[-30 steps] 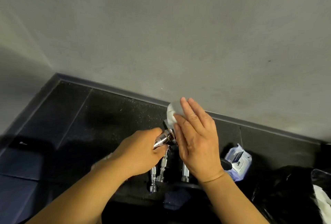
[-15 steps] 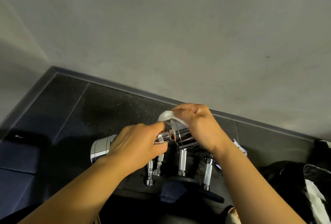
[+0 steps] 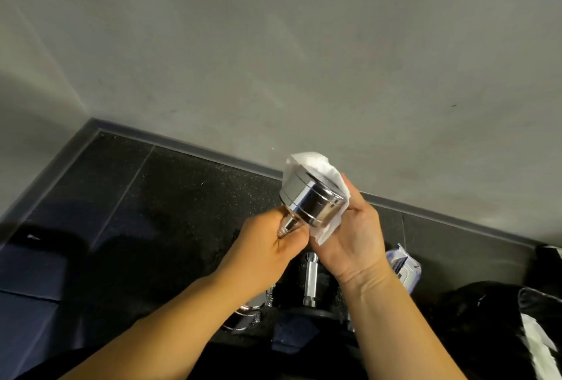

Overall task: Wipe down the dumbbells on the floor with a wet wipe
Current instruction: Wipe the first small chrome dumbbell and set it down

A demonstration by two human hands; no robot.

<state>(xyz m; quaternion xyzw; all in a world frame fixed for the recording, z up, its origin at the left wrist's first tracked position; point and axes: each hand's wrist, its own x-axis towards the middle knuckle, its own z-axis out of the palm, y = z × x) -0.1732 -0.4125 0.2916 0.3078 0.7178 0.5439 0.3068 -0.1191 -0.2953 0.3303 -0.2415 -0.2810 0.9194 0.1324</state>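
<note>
Head view: the left hand [image 3: 267,246] is curled tightly round the knurled handle of a chrome dumbbell [image 3: 310,200], holding it clear of the dark floor [image 3: 152,197] with its head tilted up toward the grey wall [image 3: 273,45]. The right hand [image 3: 352,240], palm turned to the head, cups a white wet wipe [image 3: 313,163] against it, fingers wrapped behind and mostly hidden. Below the forearms another dumbbell [image 3: 310,278] lies on the floor, a wipe packet [image 3: 406,270] beside it.
</note>
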